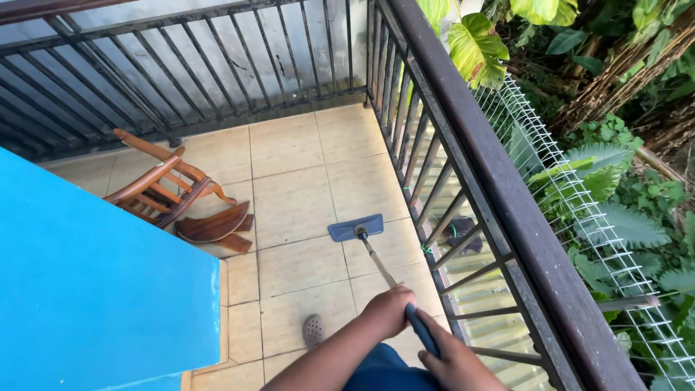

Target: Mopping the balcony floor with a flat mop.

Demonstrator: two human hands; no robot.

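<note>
A flat mop with a blue-grey rectangular head (pixel 355 226) rests on the beige tiled balcony floor (pixel 304 188), close to the railing. Its thin pole (pixel 379 264) runs back toward me and ends in a dark blue grip. My left hand (pixel 389 308) is closed around the pole, higher up toward the head. My right hand (pixel 452 362) is closed around the blue grip at the near end. Both forearms come in from the bottom edge. A grey perforated clog (pixel 313 331) on my foot shows just left of my left arm.
A small wooden rocking chair (pixel 177 195) stands at the left on the tiles. A bright blue wall (pixel 94 289) fills the lower left. Dark metal railing (pixel 499 195) borders the balcony at the back and right; beyond it are wire mesh and green plants.
</note>
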